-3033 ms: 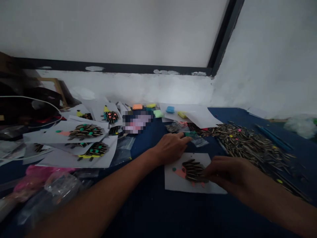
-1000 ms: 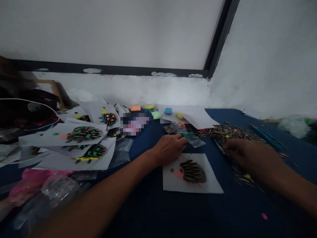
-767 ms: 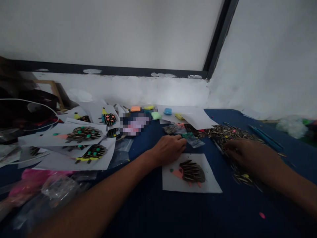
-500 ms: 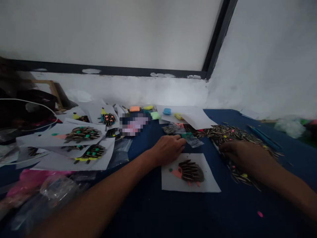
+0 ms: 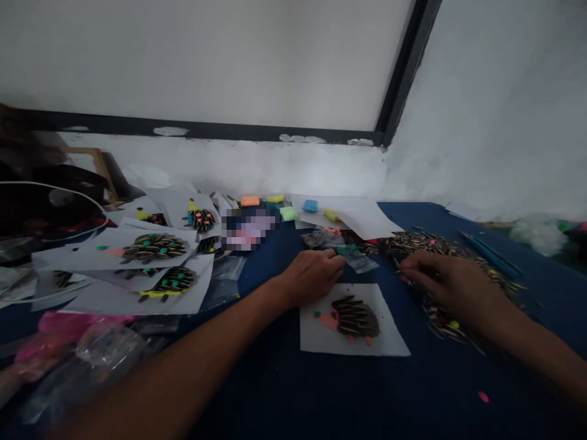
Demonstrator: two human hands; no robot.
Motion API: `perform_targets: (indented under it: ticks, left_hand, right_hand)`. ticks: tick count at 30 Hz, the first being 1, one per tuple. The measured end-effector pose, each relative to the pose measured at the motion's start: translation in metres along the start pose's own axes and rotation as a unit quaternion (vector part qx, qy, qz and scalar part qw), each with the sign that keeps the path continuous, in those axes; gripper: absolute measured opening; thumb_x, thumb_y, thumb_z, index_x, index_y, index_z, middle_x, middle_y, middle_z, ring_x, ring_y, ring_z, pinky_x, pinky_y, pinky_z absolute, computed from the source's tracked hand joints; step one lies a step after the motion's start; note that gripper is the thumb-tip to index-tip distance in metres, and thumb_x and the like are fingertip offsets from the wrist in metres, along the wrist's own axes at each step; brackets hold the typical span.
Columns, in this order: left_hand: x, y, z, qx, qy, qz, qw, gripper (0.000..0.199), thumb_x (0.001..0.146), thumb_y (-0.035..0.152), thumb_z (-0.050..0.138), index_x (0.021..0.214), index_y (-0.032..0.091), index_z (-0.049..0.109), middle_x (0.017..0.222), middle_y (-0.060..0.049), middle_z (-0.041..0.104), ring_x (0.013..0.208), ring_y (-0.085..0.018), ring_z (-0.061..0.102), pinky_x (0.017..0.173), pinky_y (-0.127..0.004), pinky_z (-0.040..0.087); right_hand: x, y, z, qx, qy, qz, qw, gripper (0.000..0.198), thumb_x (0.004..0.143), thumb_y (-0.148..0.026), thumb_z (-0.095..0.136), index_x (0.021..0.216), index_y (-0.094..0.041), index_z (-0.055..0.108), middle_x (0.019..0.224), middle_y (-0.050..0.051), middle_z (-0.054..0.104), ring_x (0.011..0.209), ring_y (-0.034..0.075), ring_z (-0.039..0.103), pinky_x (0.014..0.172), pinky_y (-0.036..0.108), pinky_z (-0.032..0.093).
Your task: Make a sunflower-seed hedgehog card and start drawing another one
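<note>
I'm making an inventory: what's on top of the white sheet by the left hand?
A hedgehog figure: pink face and feet, green nose, seeds over part of its grey back. The left hand covers the upper-left corner of the white sheet, hiding anything there.

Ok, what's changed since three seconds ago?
The right hand has moved to its right, off the seed hedgehog and over to the left side of the seed pile. Whether its fingers hold a seed is unclear. The left hand stays at the far left edge of the white sheet; sheet and hedgehog lie where they were.
</note>
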State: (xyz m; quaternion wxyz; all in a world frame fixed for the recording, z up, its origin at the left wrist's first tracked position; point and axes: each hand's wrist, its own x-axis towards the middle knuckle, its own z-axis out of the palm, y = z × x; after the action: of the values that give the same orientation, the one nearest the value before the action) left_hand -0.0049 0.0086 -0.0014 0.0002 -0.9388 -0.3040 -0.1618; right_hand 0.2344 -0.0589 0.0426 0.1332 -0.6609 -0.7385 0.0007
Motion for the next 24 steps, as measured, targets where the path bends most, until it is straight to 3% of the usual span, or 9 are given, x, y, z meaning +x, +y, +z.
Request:
perform_targets:
  ticks: [4, 12, 17, 20, 24]
  left_hand:
    - [0.000, 0.000, 0.000, 0.000, -0.001, -0.004, 1.000, 0.020, 0.095, 0.025, 0.040, 0.090, 0.015, 0.056, 0.091, -0.005, 0.061, 0.071, -0.014, 0.056, 0.063, -0.025, 0.042]
    - [0.000, 0.000, 0.000, 0.003, 0.001, -0.001, 1.000, 0.020, 0.095, 0.024, 0.039, 0.089, 0.015, 0.056, 0.090, -0.005, 0.061, 0.070, -0.014, 0.056, 0.061, -0.026, 0.041]
    - [0.000, 0.001, -0.001, 0.001, -0.003, -0.004, 1.000, 0.020, 0.095, 0.024, 0.040, 0.090, 0.015, 0.056, 0.091, -0.005, 0.061, 0.072, -0.014, 0.057, 0.063, -0.026, 0.042]
    - [0.000, 0.001, -0.001, 0.001, -0.004, -0.005, 1.000, 0.019, 0.095, 0.024, 0.040, 0.090, 0.015, 0.056, 0.090, -0.005, 0.061, 0.071, -0.014, 0.057, 0.062, -0.026, 0.042]
    - [0.000, 0.000, 0.000, 0.010, -0.005, -0.005, 1.000, 0.019, 0.095, 0.025, 0.040, 0.089, 0.016, 0.056, 0.090, -0.004, 0.060, 0.072, -0.014, 0.057, 0.062, -0.026, 0.042]
  right_hand:
    - [-0.001, 0.000, 0.010, 0.091, -0.051, -0.054, 0.993, 0.025, 0.086, -0.038, 0.048, 0.085, -0.023, 0.069, 0.076, 0.003, 0.071, 0.061, 0.018, 0.063, 0.053, 0.027, 0.043]
    - [-0.002, 0.003, 0.021, 0.003, -0.023, -0.106, 0.994, 0.019, 0.082, -0.023, 0.048, 0.081, -0.024, 0.068, 0.078, 0.005, 0.071, 0.067, 0.021, 0.064, 0.057, 0.030, 0.045]
    - [-0.006, -0.009, 0.012, 0.049, -0.012, -0.093, 0.994, 0.021, 0.086, -0.032, 0.048, 0.082, -0.023, 0.066, 0.079, 0.005, 0.069, 0.067, 0.020, 0.063, 0.056, 0.030, 0.044]
    - [-0.011, -0.022, 0.008, 0.146, -0.068, -0.075, 0.984, 0.024, 0.087, -0.036, 0.048, 0.089, -0.024, 0.068, 0.084, 0.004, 0.071, 0.072, 0.019, 0.065, 0.060, 0.028, 0.048]
    - [-0.017, -0.033, 0.011, 0.192, -0.103, -0.059, 0.974, 0.024, 0.085, -0.034, 0.050, 0.091, -0.023, 0.070, 0.086, 0.005, 0.073, 0.072, 0.019, 0.067, 0.061, 0.029, 0.051]
